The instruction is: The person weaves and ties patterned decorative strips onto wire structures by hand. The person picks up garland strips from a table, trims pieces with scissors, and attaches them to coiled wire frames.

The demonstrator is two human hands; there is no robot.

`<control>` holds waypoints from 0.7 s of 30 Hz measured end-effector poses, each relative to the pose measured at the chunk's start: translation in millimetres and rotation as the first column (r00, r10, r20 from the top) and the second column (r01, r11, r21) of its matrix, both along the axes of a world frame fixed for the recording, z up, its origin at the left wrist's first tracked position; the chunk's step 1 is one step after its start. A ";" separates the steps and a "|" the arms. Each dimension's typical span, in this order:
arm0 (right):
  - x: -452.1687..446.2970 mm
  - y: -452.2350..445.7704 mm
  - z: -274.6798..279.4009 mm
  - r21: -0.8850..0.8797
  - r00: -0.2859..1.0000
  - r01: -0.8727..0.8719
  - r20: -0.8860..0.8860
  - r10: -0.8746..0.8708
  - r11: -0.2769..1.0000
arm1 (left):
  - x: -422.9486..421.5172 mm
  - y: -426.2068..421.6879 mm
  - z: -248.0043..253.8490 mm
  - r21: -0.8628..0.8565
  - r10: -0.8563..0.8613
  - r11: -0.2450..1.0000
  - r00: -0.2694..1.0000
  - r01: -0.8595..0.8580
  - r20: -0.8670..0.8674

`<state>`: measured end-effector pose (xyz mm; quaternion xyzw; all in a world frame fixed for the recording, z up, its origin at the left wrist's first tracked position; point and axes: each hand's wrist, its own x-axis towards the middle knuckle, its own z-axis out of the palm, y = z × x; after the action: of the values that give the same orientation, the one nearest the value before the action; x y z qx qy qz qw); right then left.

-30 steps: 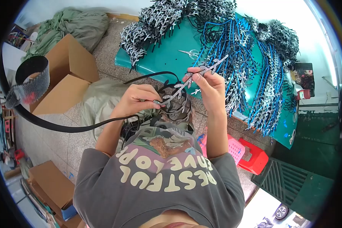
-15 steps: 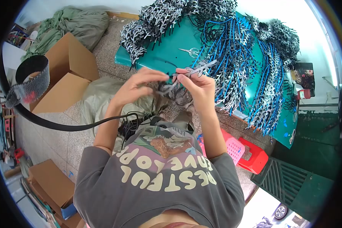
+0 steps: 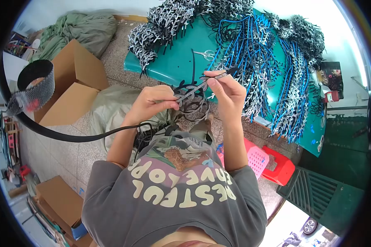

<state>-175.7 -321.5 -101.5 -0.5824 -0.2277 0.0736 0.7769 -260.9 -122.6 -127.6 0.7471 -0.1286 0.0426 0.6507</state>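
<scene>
A black-and-silver leaf-shaped trim strip [image 3: 198,89] is stretched slantwise between my two hands, with thin dark offshoots along it. My left hand [image 3: 154,103] pinches its lower end between thumb and fingertips. My right hand [image 3: 230,92] grips it nearer the upper end, thumb on top, and a dark tip sticks out past the fingers. Below the strip, loose loops of similar dark trim hang above the floor. Just beyond my hands, a pair of scissors [image 3: 206,54] lies on the green table [image 3: 173,61].
Bunches of silver-black trim [image 3: 173,18] and blue-stemmed strands [image 3: 255,70] drape over the table. An open cardboard box [image 3: 72,90] stands at left, beside a pale sack [image 3: 111,107]. A thick black cable [image 3: 66,138] crosses at left. Red and pink stools [image 3: 278,166] stand at right.
My left hand has come down from a blurred, open pose and closed on the strip's lower end. My right hand has shifted slightly right, and the strip now spans both hands.
</scene>
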 end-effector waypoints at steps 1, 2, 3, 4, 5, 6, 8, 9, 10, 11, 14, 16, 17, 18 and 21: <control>1.5 -0.4 0.8 -0.004 0.999 -0.042 -0.011 0.041 0.999 | 0.1 0.5 1.3 0.052 -0.037 0.998 0.997 0.034 0.068; 2.4 -0.1 0.3 -0.003 0.999 -0.042 -0.010 0.042 0.999 | 0.3 1.0 2.3 0.106 -0.076 0.992 0.988 0.063 0.133; 2.9 0.2 -0.7 0.023 0.997 -0.074 -0.032 0.075 0.997 | 0.0 0.9 2.9 0.106 -0.074 0.993 0.988 0.060 0.132; 3.1 0.6 -2.0 0.050 0.993 -0.105 -0.052 0.108 0.993 | -0.5 0.9 3.4 0.103 -0.086 0.992 0.982 0.069 0.169; 3.0 0.9 -2.7 0.078 0.987 -0.136 -0.073 0.141 0.988 | -1.2 0.7 3.9 0.100 -0.096 0.992 0.974 0.077 0.206; 3.1 0.9 -2.3 0.080 0.987 -0.138 -0.073 0.144 0.987 | -1.6 0.8 4.6 0.099 -0.108 0.991 0.964 0.086 0.243; 3.0 -0.1 1.6 0.018 0.975 -0.192 -0.106 0.193 0.981 | -2.4 1.0 6.3 0.089 -0.129 0.990 0.959 0.110 0.251; 2.8 -0.7 3.8 -0.012 0.969 -0.218 -0.123 0.215 0.976 | -2.7 1.0 7.2 0.078 -0.151 0.988 0.954 0.135 0.260; 2.5 -1.1 6.0 -0.012 0.969 -0.216 -0.122 0.213 0.976 | -2.4 0.8 7.7 0.066 -0.172 0.985 0.948 0.160 0.269; 1.8 -1.2 8.4 0.003 0.949 -0.249 -0.197 0.245 0.968 | -1.5 0.8 8.1 0.067 -0.174 0.985 0.947 0.162 0.269; -1.3 1.0 7.8 0.042 0.890 -0.308 -0.340 0.304 0.950 | 3.6 1.7 8.8 0.149 -0.214 0.971 0.958 0.187 0.190; -4.9 6.8 -5.8 -0.059 0.964 -0.169 -0.219 0.153 0.984 | 8.0 1.9 10.7 0.158 -0.193 0.973 0.969 0.169 0.157; -6.0 9.6 -8.9 -0.100 0.985 -0.094 -0.151 0.078 0.991 | 10.0 2.2 11.8 0.167 -0.170 0.975 0.978 0.149 0.121; -6.8 11.5 -9.0 -0.099 0.985 -0.094 -0.151 0.078 0.991 | 10.4 0.9 11.9 0.172 -0.156 0.976 0.982 0.137 0.103; -9.4 13.8 -8.7 -0.354 0.909 0.170 0.416 -0.008 0.920 | 11.7 -8.3 12.2 0.020 -0.076 0.997 0.990 0.079 -0.119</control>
<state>-185.1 -307.7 -110.2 -0.7348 -0.3381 -0.0422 0.5865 -249.1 -130.9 -115.4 0.7507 -0.1196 -0.0285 0.6491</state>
